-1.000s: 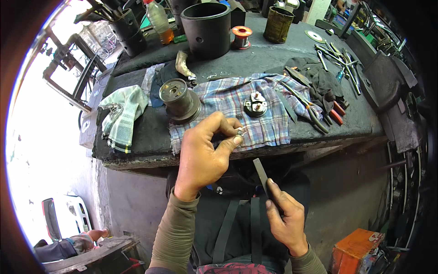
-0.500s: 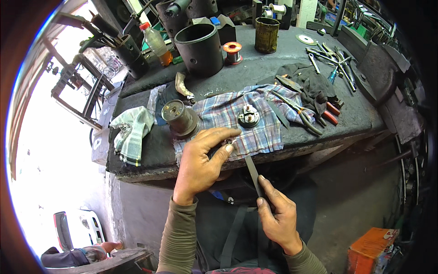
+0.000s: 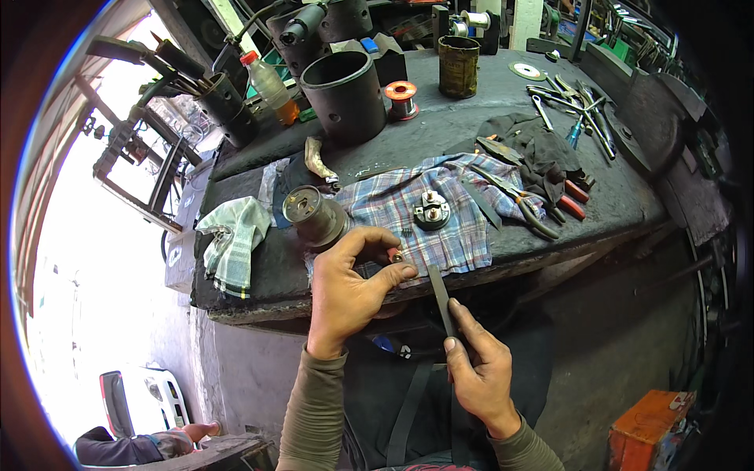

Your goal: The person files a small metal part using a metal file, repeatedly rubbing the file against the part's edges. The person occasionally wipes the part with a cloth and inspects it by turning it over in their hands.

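My left hand [image 3: 345,286] is closed, with a small round metal piece [image 3: 396,255] at its fingertips; thumb and curled fingers partly cover it. In my right hand [image 3: 481,369] is a flat dark file [image 3: 439,292], gripped between thumb and fingers, its tip pointing up toward the bench edge. The file tip is apart from the small piece. Beyond the hands, a checked cloth [image 3: 377,190] lies on the bench and bears a black round cap with metal bolts [image 3: 432,210]. Left of the cap stands a grey metal cylinder with a flange [image 3: 316,216].
Pliers [image 3: 514,196] and a dark rag [image 3: 534,141] lie to the right, with wrenches [image 3: 573,102] behind. A large black pot [image 3: 343,98], a solder spool [image 3: 401,102], a rusty can [image 3: 459,67] and a bottle [image 3: 269,86] stand farther back. An orange box [image 3: 648,432] is at lower right.
My left hand has turned the small piece, and its thumb now points more to the right. The file is still in my right hand. The whole view has shifted slightly.
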Motion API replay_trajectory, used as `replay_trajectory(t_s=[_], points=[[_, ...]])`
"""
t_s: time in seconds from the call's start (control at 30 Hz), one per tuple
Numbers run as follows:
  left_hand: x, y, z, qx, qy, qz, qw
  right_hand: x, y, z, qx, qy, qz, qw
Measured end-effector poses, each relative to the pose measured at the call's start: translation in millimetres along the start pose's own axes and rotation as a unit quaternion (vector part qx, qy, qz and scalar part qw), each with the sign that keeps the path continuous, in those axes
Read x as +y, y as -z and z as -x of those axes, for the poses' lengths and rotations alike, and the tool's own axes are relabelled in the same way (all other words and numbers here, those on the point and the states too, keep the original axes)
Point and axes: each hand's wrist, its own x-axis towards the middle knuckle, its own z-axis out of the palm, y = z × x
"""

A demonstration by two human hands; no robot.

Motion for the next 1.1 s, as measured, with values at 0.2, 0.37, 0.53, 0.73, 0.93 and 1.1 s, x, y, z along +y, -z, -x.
replay_trajectory(t_s=[0.2, 0.37, 0.53, 0.73, 0.93, 1.1], points=[[0, -4, 1, 0.013, -0.006, 0.006, 1.0, -17, -12, -15, 0.009, -0.013, -0.054, 0.998], [0, -2, 2, 0.017, -0.038, -0.027, 0.999, -12, -27, -29, 0.017, 0.012, -0.07, 0.997], [1, 1, 2, 0.011, -0.052, -0.036, 0.998, -10, -32, -35, 0.016, 0.008, -0.069, 0.997], [0, 1, 6, 0.029, -0.009, -0.017, 0.999, -7, -31, -42, -0.002, 0.032, -0.049, 0.998], [-2, -2, 6, 0.027, -0.011, 0.027, 0.999, -14, -30, -47, 0.002, 0.026, -0.042, 0.999], [-1, -3, 10, 0.032, -0.017, -0.004, 0.999, -20, -24, -43, -0.005, 0.058, 0.008, 0.998]])
